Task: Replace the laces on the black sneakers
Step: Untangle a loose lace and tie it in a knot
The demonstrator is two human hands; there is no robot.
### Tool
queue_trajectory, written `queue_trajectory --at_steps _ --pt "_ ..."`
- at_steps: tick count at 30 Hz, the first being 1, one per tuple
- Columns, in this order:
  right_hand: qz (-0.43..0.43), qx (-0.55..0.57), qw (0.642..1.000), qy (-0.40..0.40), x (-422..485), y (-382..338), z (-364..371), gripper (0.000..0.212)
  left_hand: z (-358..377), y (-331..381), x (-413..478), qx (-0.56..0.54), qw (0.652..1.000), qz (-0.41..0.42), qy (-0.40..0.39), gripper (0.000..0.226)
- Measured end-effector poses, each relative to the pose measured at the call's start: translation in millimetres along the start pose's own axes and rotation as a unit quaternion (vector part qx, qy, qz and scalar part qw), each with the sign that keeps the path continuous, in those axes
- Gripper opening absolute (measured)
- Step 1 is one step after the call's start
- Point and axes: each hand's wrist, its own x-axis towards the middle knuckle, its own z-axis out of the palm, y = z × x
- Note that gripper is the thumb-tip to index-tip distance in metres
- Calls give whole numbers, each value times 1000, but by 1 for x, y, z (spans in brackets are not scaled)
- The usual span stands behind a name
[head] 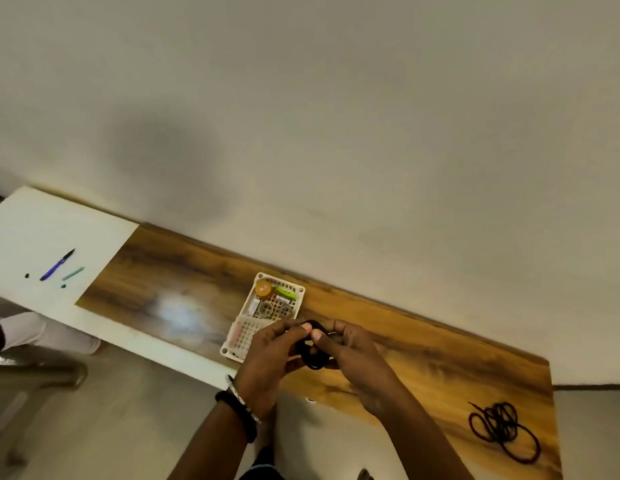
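My left hand (267, 358) and my right hand (353, 355) meet above the wooden table (423, 348). Between them they hold a small coiled bundle of black lace (313, 356), thumbs pinching its top. A second black lace (502, 427) lies loose in tangled loops near the table's right end, apart from both hands. No sneakers are in view.
A white plastic basket (298, 291) with an orange lid, a green item and small rings sits just behind my hands. A white board (31, 230) at the left carries a blue pen (55, 265) and a green cap. A pale wall runs behind the table.
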Motion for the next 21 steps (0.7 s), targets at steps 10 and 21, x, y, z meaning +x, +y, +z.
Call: queue_trajectory --at_steps 10,21 --pt "106 8 993 59 122 80 82 31 -122 -43 127 75 987 -101 101 13" --pt "179 -126 961 167 254 206 146 28 -209 -123 256 206 963 -105 138 10"
